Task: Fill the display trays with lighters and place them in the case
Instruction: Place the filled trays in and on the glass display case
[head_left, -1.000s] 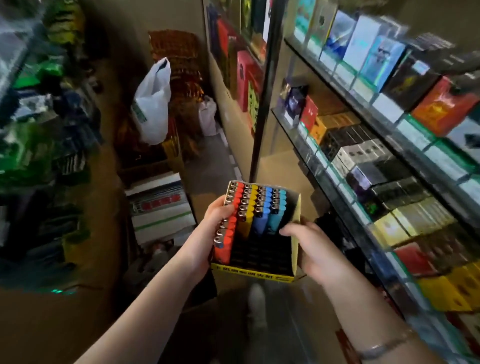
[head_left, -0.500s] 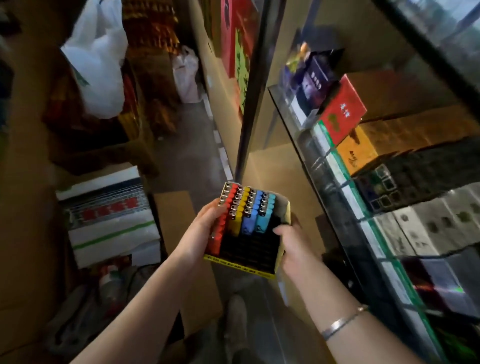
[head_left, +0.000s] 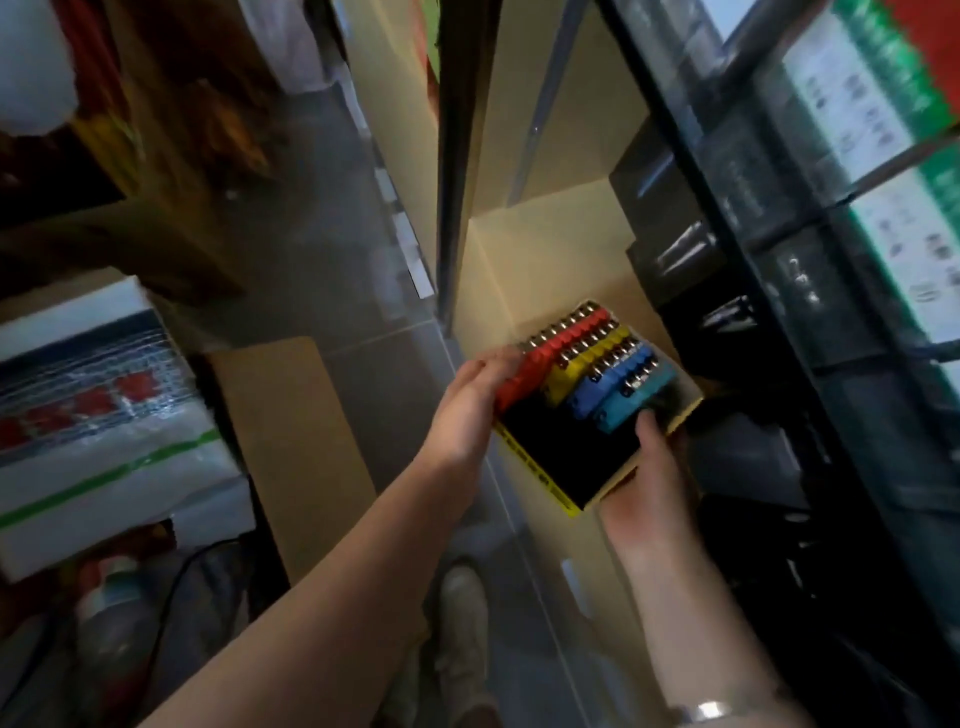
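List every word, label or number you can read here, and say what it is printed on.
None is legible.
Display tray: black print along its yellow front edge, too blurred to read.
White shelf labels: dark marks, too blurred.
Wrapped white carton: red and dark marks, blurred.

tray (head_left: 566, 457) between hands, lighters (head_left: 592, 364) in its far half | case shelves (head_left: 779, 234) right | boxes (head_left: 104, 415) left

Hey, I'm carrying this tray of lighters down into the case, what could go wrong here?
1. The tray is tilted and half empty, so lighters could slide or tip out.
2. The left hand only touches one side while the right hand supports a corner; that grip might slip.
3. The tray could clip the shelf edge.
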